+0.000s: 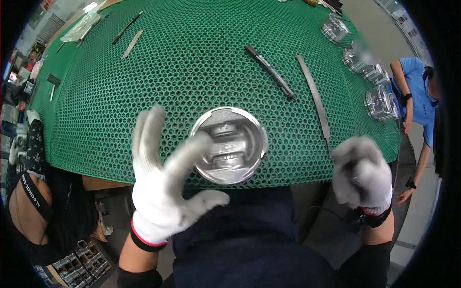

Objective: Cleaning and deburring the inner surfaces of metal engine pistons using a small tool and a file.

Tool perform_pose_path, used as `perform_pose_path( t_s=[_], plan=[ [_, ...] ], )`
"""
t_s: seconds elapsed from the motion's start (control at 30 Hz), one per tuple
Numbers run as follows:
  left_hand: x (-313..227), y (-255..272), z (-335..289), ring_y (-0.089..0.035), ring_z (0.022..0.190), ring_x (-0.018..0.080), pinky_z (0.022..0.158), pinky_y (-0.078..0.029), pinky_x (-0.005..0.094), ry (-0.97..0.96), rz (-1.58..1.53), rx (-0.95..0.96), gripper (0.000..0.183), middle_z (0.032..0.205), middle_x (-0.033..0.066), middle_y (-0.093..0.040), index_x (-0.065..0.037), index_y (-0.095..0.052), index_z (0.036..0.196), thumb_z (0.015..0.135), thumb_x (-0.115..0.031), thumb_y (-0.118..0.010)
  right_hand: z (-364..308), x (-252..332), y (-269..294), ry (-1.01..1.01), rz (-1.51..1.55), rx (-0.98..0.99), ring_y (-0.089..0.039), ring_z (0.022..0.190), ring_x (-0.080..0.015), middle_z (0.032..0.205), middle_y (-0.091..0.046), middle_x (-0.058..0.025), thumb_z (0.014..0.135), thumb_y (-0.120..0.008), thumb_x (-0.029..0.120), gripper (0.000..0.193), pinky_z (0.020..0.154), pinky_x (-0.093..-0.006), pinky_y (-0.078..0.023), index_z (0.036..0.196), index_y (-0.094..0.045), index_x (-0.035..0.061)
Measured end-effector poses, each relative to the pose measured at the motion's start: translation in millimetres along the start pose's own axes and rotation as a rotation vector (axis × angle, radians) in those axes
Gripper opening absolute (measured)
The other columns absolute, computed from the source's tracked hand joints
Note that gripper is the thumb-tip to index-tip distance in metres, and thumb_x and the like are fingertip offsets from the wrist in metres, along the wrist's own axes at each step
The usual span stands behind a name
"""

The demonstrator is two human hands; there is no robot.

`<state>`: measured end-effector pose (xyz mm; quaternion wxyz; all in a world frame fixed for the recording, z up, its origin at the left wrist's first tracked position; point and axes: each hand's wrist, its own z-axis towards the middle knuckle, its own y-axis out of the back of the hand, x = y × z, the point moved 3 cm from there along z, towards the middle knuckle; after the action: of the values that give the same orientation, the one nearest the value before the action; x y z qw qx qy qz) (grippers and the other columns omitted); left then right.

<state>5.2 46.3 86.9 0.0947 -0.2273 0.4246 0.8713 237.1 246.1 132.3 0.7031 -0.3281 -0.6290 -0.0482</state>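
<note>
In the head view, the piston (230, 144) lies on the green mat (192, 62) near the edge closest to you, its hollow side facing up. Your left hand (161, 197), gloved in white, is at the piston's left with its fingers spread and the palm holding nothing. One blurred finger reaches over the piston's left rim; you cannot tell whether it touches. The thumb stretches out below the piston's near side, apart from it.

Your right hand (367, 175), also gloved, is well to the piston's right, its fingers curled inward near the lower end of the file (316, 98). Motion blur softens it, so you cannot tell how tightly it closes or whether it holds anything. The marker (270, 72) lies beyond the piston, toward the right.

Farther right of the piston, a hazy patch partly hides the other pistons (379, 102). The dark rim cuts off the person (415, 89) beyond them.
</note>
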Motion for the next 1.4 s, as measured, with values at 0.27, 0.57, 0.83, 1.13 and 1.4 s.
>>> perform_pose_path(
  t_s=[0.27, 0.57, 0.83, 1.13, 1.4],
  plan=[
    [5, -16, -9, -0.062, 0.098, 0.0324, 0.099, -0.047, 0.049, 0.075, -0.268, 0.093, 0.054, 0.105, 0.0161, -0.062, -0.009, -0.069, 0.103, 0.054, -0.016, -0.091, 27, 7, -20, 0.046, -1.716, 0.364, -0.067, 0.063, -0.0284, 0.07, -0.061, -0.0062, 0.089, -0.064, 0.016, 0.035, 0.058, -0.0398, -0.054, 0.123, -0.063, 0.0225],
    [-3, -16, -12, -0.059, 0.105, 0.0342, 0.107, -0.039, 0.0602, 0.104, -0.05, 0.163, 0.04, 0.103, 0.0139, -0.061, -0.015, -0.07, 0.094, 0.062, -0.032, -0.086, 21, -15, -39, -0.034, -1.731, 0.464, -0.065, 0.054, -0.0271, 0.064, -0.061, -0.0062, 0.092, -0.06, 0.022, 0.036, 0.049, -0.0394, -0.055, 0.128, -0.057, 0.024],
    [-8, -14, -11, -0.057, 0.099, 0.0334, 0.107, -0.039, 0.0606, 0.081, 0.025, 0.209, 0.038, 0.099, 0.0133, -0.059, -0.015, -0.069, 0.088, 0.064, -0.039, -0.084, 17, -17, -49, -0.003, -1.76, 0.448, -0.065, 0.053, -0.0261, 0.061, -0.06, -0.0055, 0.088, -0.065, 0.019, 0.039, 0.045, -0.0378, -0.054, 0.126, -0.058, 0.021],
    [-13, -21, -10, -0.057, 0.096, 0.0311, 0.103, -0.043, 0.0584, 0.062, 0.042, 0.199, 0.04, 0.095, 0.0096, -0.059, -0.018, -0.07, 0.089, 0.058, -0.037, -0.087, -2, -44, -92, -0.42, -1.696, 0.785, -0.069, 0.065, -0.0312, 0.068, -0.068, -0.0075, 0.087, -0.061, 0.052, 0.035, 0.059, -0.0567, -0.055, 0.095, -0.077, 0.0217],
    [-14, -16, -9, -0.058, 0.095, 0.0307, 0.103, -0.044, 0.0567, 0.061, 0.045, 0.208, 0.037, 0.093, 0.0093, -0.058, -0.019, -0.071, 0.089, 0.058, -0.033, -0.087, 18, -15, -41, 0.019, -1.454, 0.588, -0.063, 0.048, -0.0191, 0.059, -0.06, -0.0015, 0.094, -0.06, 0.027, 0.039, 0.039, -0.0362, -0.051, 0.133, -0.057, 0.0276]
  ],
)
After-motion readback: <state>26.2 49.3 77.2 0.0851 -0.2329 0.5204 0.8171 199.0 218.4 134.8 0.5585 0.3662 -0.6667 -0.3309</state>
